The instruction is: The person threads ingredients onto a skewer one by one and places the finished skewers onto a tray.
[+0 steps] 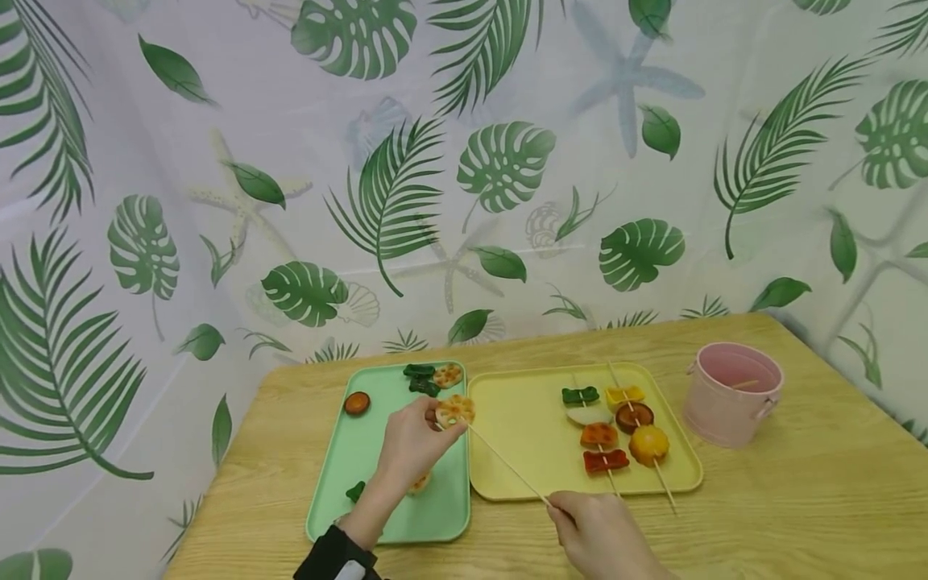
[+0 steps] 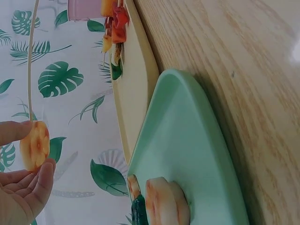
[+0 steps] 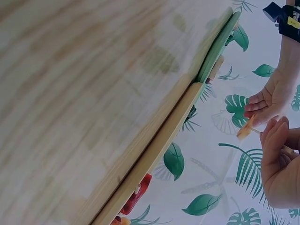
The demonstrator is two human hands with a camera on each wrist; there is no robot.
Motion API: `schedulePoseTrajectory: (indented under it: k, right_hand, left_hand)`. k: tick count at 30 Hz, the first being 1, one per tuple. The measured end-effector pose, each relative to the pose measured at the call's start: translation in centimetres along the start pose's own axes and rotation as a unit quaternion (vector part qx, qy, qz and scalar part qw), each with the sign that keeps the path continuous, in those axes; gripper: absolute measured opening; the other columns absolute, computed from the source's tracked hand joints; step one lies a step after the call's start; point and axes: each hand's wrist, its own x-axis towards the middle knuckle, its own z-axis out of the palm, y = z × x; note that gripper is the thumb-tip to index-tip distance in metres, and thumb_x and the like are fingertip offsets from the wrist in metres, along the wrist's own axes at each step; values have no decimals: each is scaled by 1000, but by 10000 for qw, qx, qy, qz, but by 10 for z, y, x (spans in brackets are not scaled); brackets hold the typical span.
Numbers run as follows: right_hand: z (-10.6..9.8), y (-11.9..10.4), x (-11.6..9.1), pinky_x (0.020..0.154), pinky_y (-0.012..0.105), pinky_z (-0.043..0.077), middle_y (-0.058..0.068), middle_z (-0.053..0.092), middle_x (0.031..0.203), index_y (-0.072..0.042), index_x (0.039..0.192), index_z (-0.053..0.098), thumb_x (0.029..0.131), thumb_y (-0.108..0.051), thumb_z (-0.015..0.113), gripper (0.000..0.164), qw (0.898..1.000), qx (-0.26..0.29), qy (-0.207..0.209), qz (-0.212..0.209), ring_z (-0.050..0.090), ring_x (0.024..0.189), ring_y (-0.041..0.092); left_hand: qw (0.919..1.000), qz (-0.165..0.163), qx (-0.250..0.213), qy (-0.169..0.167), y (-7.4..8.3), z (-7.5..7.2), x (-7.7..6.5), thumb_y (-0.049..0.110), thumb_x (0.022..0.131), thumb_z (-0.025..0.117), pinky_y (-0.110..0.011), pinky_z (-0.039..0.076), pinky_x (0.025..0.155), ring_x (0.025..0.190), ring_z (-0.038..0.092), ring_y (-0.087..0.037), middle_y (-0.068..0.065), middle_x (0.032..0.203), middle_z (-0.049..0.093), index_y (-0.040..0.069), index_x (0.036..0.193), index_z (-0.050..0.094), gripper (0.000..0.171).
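My left hand (image 1: pixel 412 443) pinches a toy lotus root slice (image 1: pixel 457 410) by its edge, above the right side of the green tray (image 1: pixel 391 515). In the left wrist view the slice (image 2: pixel 35 146) stands upright between thumb and fingers. My right hand (image 1: pixel 602 528) grips a thin wooden skewer (image 1: pixel 507 464) near its lower end, in front of the yellow tray (image 1: pixel 515 403). The skewer slants up to the left, its far tip right at the slice. In the right wrist view the right hand's (image 3: pixel 279 164) fingers are curled round the stick.
Two loaded skewers lie on the yellow tray's right side, with a red piece (image 1: pixel 606 461) and a yellow piece (image 1: pixel 648 445) among their food. A pink bucket (image 1: pixel 728 411) stands to the right. On the green tray lie a brown round piece (image 1: pixel 357 403), green pieces (image 1: pixel 420 371) and more lotus slices (image 1: pixel 448 374).
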Motion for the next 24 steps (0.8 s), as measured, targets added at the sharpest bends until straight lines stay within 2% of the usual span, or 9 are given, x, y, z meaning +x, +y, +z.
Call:
schedulePoseTrajectory:
  k: [6, 11, 15, 18, 24]
  right_hand:
    - [2, -2, 2, 46, 18, 34, -15, 42, 54, -14, 71, 63, 84, -1, 62, 18, 9996, -16, 218, -165, 33, 46, -4]
    - [2, -3, 6, 45, 19, 34, -15, 44, 54, -10, 78, 67, 86, -1, 60, 14, 9996, 236, -32, 124, 35, 45, -3]
    - [2, -3, 8, 45, 19, 36, -13, 47, 55, -6, 84, 69, 87, 0, 59, 12, 9985, 416, -154, 319, 37, 45, -2]
    - [1, -2, 10, 44, 19, 37, -13, 46, 54, -7, 82, 68, 88, -1, 58, 13, 9973, 620, -224, 337, 38, 43, -2]
    - [1, -1, 13, 46, 21, 42, -7, 52, 57, -7, 84, 67, 92, -7, 54, 15, 9875, 1267, -618, 706, 47, 42, 3]
  left_hand:
    - [9999, 86, -110, 40, 2, 3, -2, 26, 76, 76, -25, 48, 58, 67, 61, -13, -4, 80, 64, -1, 102, 64, 39]
    - [9994, 149, -298, -75, 9, 6, -5, 25, 76, 76, -23, 48, 57, 67, 61, -12, -3, 80, 64, -1, 103, 63, 40]
    - [9994, 96, -325, 19, 12, 6, -5, 25, 77, 76, -24, 48, 57, 69, 61, -12, -2, 80, 63, -1, 105, 63, 40]
    - [9993, 109, -336, 83, 14, 6, -5, 24, 77, 75, -24, 48, 58, 70, 61, -13, -2, 81, 62, -1, 107, 63, 40]
    - [9985, 283, -463, -106, 18, 10, -7, 23, 77, 75, -24, 47, 58, 70, 61, -14, -3, 81, 63, -1, 105, 63, 39]
